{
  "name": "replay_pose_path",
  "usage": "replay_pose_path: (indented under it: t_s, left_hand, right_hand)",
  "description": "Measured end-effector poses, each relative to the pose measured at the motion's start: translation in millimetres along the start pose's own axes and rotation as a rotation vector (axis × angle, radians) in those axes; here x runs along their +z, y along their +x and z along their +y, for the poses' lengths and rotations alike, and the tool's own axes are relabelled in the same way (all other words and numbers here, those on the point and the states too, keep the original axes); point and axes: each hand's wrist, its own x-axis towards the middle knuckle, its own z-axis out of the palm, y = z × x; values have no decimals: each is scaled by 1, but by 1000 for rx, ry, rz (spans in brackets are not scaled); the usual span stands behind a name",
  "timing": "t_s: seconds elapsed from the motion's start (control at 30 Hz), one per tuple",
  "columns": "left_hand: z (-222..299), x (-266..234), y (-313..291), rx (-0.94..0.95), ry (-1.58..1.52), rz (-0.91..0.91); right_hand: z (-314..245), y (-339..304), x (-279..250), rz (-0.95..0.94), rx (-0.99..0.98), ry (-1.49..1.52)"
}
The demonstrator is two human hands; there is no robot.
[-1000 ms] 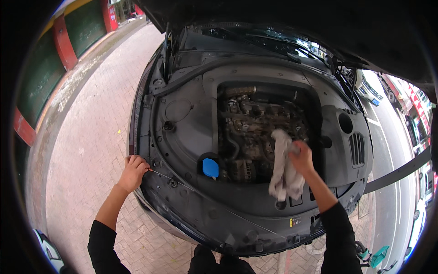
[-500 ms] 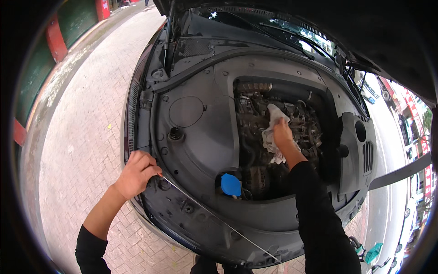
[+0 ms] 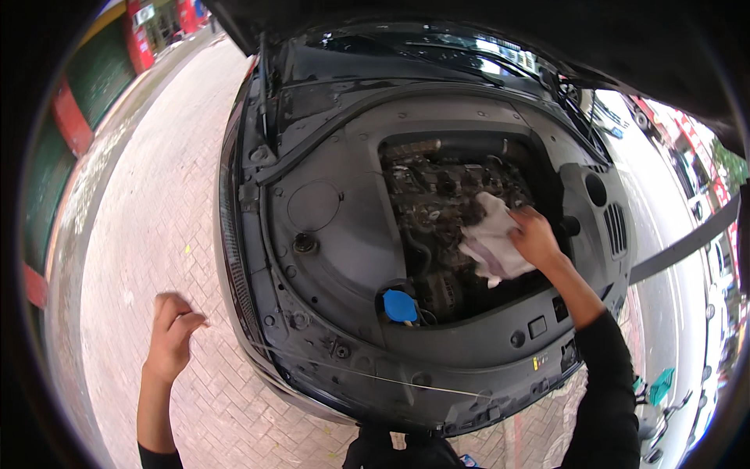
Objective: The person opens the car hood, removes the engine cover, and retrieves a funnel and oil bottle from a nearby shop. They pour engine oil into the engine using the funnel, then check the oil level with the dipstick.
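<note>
My left hand point(image 3: 172, 338) is out over the paving, left of the car's front corner, fingers pinched. From it a long thin dipstick point(image 3: 428, 386) runs rightward across the front edge of the engine bay, blurred along part of its length. My right hand point(image 3: 537, 238) grips a crumpled white cloth point(image 3: 500, 242) above the right part of the exposed engine point(image 3: 441, 195). The cloth hangs loose to the left of my fingers and hides some engine parts. The dipstick's far tip lies apart from the cloth.
A blue cap point(image 3: 400, 306) stands at the engine opening's near left corner. Farther left is a dark round filler neck point(image 3: 304, 243) in the grey cover point(image 3: 355, 234). The raised hood point(image 3: 625, 47) overhangs the far right. Brick paving point(image 3: 156, 234) borders the car.
My left hand has moved left and down, away from the car's edge, drawing the dipstick with it. My right hand and cloth have shifted right, and the cloth hangs more spread. The view has shifted.
</note>
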Motion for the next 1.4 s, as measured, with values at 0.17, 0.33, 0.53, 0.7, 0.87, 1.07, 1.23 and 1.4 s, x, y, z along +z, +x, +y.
replay_pose_path:
  t_s: [0.17, 0.33, 0.53, 0.7, 0.87, 1.07, 1.23, 1.4]
  left_hand:
    - [-15, -71, -63, -229, 34, 54]
    - [-15, -123, -89, -413, 80, 211]
    - [32, -157, -65, -415, 391, 195]
    - [92, -176, -35, -300, 525, 122]
    - [153, -199, -18, -220, 709, 43]
    - [212, -209, 15, -77, 827, -4]
    - [252, -184, 83, 149, 968, -40]
    - [278, -156, 138, 303, 1048, -81]
  right_hand:
    - [-47, -151, -86, -90, 251, 143]
    - [-107, -235, -39, -294, 390, 131]
    - [-150, -211, -34, -42, 341, 90]
    - [-226, -105, 41, -231, 941, 1785]
    - [-257, -48, 87, -101, 1116, 2372]
    - [-243, 8, 103, -108, 1107, 2545]
    - [-212, 63, 131, -108, 1163, 2586]
    - [-187, 81, 146, -130, 1198, 2640]
